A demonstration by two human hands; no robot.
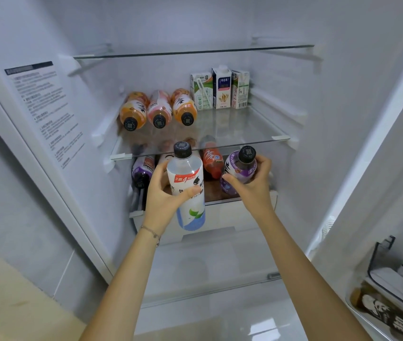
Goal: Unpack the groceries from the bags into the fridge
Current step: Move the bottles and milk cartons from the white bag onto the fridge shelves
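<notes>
mid-frame, the left hand [164, 193] wraps a clear water bottle [187, 185], cap toward the camera, likely to lay it flat like its neighbours. the right hand [252, 182] clasps a purple drink bottle [238, 172] just under the glass shelf [244, 130], apparently sliding it beside the red bottle [211, 162].

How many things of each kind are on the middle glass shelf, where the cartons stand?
Orange plastic bottles with black caps, lying: 2
Pink plastic bottle with black cap, lying: 1
Upright paper drink cartons: 3
Total: 6
</notes>
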